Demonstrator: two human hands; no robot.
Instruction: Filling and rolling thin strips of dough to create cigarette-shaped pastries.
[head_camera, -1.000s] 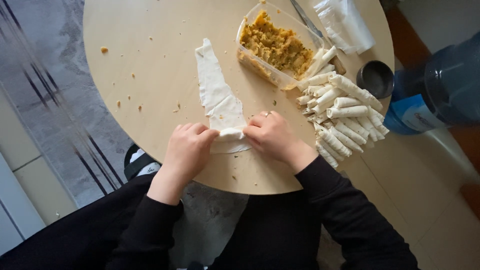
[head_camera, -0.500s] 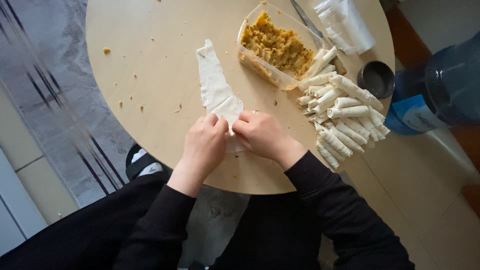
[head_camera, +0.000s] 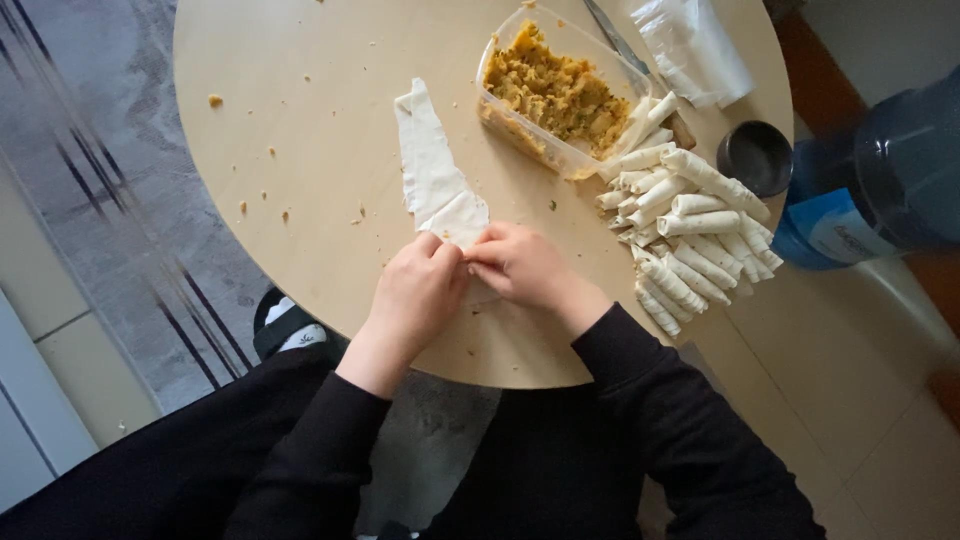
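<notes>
Dough strip (head_camera: 432, 165) on desk (head_camera: 300, 120); long axis running far-left from grips; near end pinched between left hand (head_camera: 415, 290) and right hand (head_camera: 525, 265), both closed on it, equally near.

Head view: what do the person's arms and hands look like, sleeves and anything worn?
Both arms wear long black sleeves reaching the wrists. The left hand and right hand are bare, with no gloves. No ring or watch can be made out in this frame.

left hand (head_camera: 415, 290) curled, fingers pinched | right hand (head_camera: 525, 265) likewise, fingertips apparently touching left's | both forearms black-sleeved
</notes>
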